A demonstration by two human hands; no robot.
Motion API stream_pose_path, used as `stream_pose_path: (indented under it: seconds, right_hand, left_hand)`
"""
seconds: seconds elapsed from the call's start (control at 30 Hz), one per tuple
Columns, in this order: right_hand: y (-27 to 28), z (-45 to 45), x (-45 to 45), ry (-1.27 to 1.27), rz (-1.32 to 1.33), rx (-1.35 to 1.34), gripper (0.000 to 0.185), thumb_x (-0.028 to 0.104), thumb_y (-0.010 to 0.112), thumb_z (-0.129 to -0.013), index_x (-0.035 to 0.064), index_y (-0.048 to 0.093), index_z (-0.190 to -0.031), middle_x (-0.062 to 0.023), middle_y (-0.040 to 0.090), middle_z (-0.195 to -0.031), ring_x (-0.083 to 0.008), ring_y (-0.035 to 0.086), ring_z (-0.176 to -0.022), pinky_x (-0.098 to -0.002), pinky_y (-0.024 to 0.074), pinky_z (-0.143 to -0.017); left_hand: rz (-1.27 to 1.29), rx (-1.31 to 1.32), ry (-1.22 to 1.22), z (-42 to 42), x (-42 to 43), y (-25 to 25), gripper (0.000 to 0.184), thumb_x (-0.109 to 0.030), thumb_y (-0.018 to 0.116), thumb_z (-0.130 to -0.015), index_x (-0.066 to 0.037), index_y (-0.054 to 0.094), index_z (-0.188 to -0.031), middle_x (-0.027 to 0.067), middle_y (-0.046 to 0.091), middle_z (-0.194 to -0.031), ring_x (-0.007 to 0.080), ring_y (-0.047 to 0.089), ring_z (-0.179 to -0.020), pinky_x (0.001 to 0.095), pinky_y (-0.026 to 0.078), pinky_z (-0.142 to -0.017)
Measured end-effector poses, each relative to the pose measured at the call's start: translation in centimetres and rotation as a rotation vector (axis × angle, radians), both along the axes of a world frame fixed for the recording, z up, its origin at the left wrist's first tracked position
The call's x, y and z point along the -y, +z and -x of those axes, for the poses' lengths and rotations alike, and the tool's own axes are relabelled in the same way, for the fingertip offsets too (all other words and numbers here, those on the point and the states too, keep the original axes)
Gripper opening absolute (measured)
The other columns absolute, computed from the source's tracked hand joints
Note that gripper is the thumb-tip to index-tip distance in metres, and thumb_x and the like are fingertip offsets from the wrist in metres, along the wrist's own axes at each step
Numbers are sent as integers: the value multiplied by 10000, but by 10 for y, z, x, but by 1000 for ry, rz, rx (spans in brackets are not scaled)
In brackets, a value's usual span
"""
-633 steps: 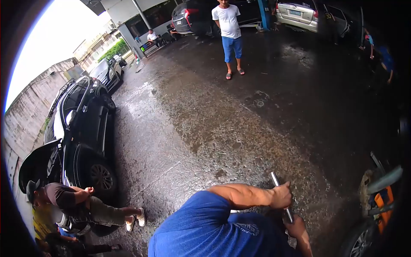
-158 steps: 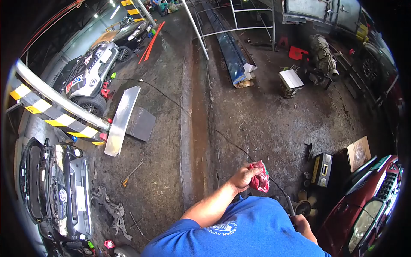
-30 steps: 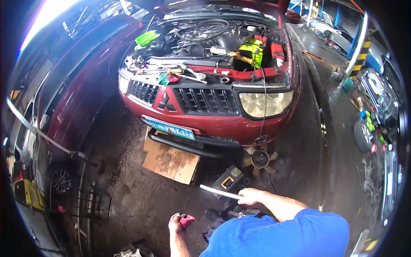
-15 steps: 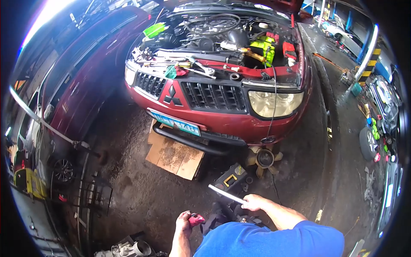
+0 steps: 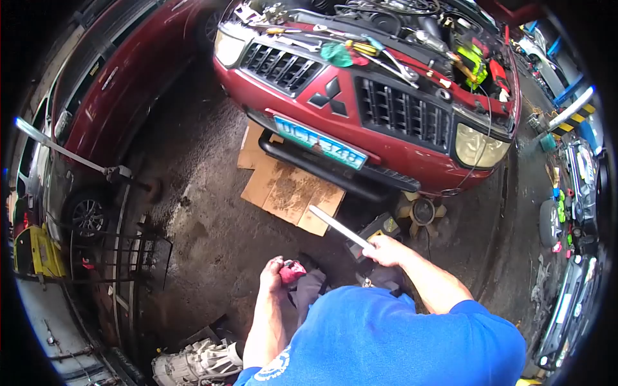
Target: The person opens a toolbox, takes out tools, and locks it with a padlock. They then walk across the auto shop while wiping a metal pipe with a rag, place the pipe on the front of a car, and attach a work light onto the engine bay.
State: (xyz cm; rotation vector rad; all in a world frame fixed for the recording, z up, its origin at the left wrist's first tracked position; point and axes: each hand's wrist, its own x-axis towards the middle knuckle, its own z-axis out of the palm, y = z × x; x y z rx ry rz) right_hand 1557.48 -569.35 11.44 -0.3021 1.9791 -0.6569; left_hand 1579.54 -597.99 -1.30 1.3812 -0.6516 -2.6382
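My right hand (image 5: 385, 250) is wrapped round one end of a straight silvery metal pipe (image 5: 337, 226). The pipe points away from me to the left, its far end overlapping the cardboard in view. Low and to the left, my left hand (image 5: 273, 274) is closed on a crumpled red rag (image 5: 293, 272), close to my dark trouser leg. Ahead stands a red car (image 5: 309, 103) with its bonnet up. Wrenches (image 5: 399, 72), a green cloth (image 5: 337, 55) and other tools lie along its front panel above the grille.
Flattened cardboard (image 5: 283, 193) lies under the bumper bar. A dark tool case (image 5: 380, 233) and a cooling fan (image 5: 423, 212) sit on the floor to its right. A gearbox (image 5: 196, 365) is at lower left, near a black metal frame (image 5: 145, 254). Another dark red vehicle (image 5: 129, 71) stands left.
My view has swung left and down, so the car appears higher and further right. Both hands keep their holds; the pipe now slants more steeply, its far end raised toward the cardboard.
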Motion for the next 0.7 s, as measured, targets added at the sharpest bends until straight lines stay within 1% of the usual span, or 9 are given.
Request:
stream_pose_path:
  seconds: [0.2,0.23,0.3,0.33,0.37,0.43,0.5,0.57,0.7]
  right_hand:
    - [41,12,93,-134,203,63,191,223,648,-902,48,658,-977,-1,601,-714,-84,552,-629,-255,467,-561]
    - [53,16,104,-163,246,116,193,156,670,-879,33,641,-1025,-5,608,-749,-86,572,-663,-253,485,-597]
    - [38,18,114,-286,699,153,226,76,686,-840,14,612,-1045,-17,615,-796,-96,588,-693,-253,495,-642]
    - [45,24,124,-266,736,107,290,16,685,-803,7,576,-1072,-25,615,-830,-107,597,-714,-265,500,-670]
    - [50,33,133,-221,655,48,310,46,683,-801,13,561,-1085,-23,605,-822,-108,584,-728,-269,487,-677]
    - [46,45,145,-136,578,-312,336,92,690,-805,12,554,-1101,-20,593,-808,-102,562,-742,-271,470,-672]
    - [54,61,154,-195,570,-311,354,138,694,-817,8,553,-1114,-25,597,-811,-98,546,-748,-273,460,-669]
    - [51,82,158,-230,468,-352,528,257,697,-827,-5,516,-1248,-153,674,-907,-201,639,-773,-350,502,-691]
    - [49,140,166,-324,490,-496,488,347,707,-853,-12,580,-1158,-186,688,-937,-262,679,-858,-366,521,-737]
  left_hand:
    - [-112,-139,103,-12,109,43,307,-154,644,-862,-116,554,-1153,99,634,-1088,291,647,-974,507,535,-866]
    - [-8,-207,112,-12,115,55,316,-276,598,-903,-156,553,-1192,104,629,-1161,311,635,-1022,556,518,-870]
    - [-177,-371,121,-15,134,55,390,-383,485,-934,-175,538,-1260,103,615,-1223,342,615,-1074,600,500,-864]
    - [-97,-268,102,-6,136,71,426,-413,439,-936,-187,529,-1286,102,604,-1250,353,604,-1096,613,494,-858]
    - [-14,-165,84,4,133,90,465,-443,394,-937,-199,521,-1312,101,592,-1277,364,592,-1117,625,488,-853]
    - [-62,-315,-4,12,143,69,482,-426,420,-928,-208,483,-1354,100,565,-1312,359,564,-1163,634,458,-894]
    - [-76,-314,-30,26,148,60,489,-419,462,-925,-209,467,-1367,105,563,-1314,358,566,-1162,634,443,-911]
    - [-123,-306,-45,45,155,53,505,-416,525,-909,-207,467,-1365,111,572,-1301,358,573,-1152,625,442,-909]
    - [-148,-339,-33,98,167,51,522,-404,594,-870,-179,489,-1329,118,599,-1254,357,587,-1127,620,451,-907]
